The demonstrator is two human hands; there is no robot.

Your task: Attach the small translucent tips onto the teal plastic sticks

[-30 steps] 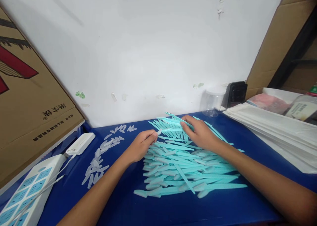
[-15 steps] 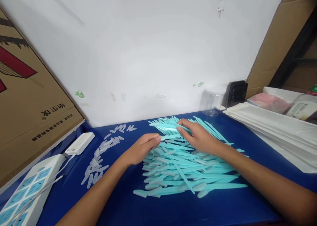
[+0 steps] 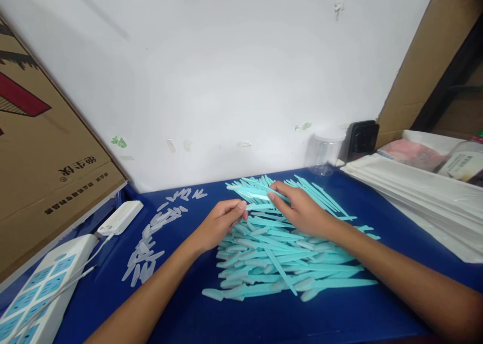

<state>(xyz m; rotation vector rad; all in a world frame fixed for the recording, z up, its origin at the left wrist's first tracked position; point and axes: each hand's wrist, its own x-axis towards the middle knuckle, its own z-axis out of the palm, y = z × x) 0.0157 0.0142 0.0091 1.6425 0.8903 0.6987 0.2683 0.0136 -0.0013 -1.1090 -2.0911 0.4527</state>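
Observation:
A heap of teal eyebrow razors [image 3: 264, 256], many with translucent caps over their blades, covers the middle of the blue table. My left hand [image 3: 222, 221] pinches the head end of one teal razor [image 3: 260, 207] above the heap's far side. My right hand [image 3: 298, 203] is closed around a small bundle of teal razors [image 3: 251, 193], their ends pointing left. More razors [image 3: 322, 198] lie in a row behind and right of it. Left of my left hand, loose clear blade caps [image 3: 151, 238] are scattered in a curved band.
A white power strip [image 3: 49, 288] with a cable and a white adapter box [image 3: 121, 217] sit on the left by a cardboard box [image 3: 56, 148]. At the back right stand a clear plastic jar [image 3: 325, 153] and a black object [image 3: 362, 140]. White bags [image 3: 415, 198] are stacked at right.
My left hand has shifted very slightly up, its fingers still at the razor's head. The right hand and its bundle have hardly moved.

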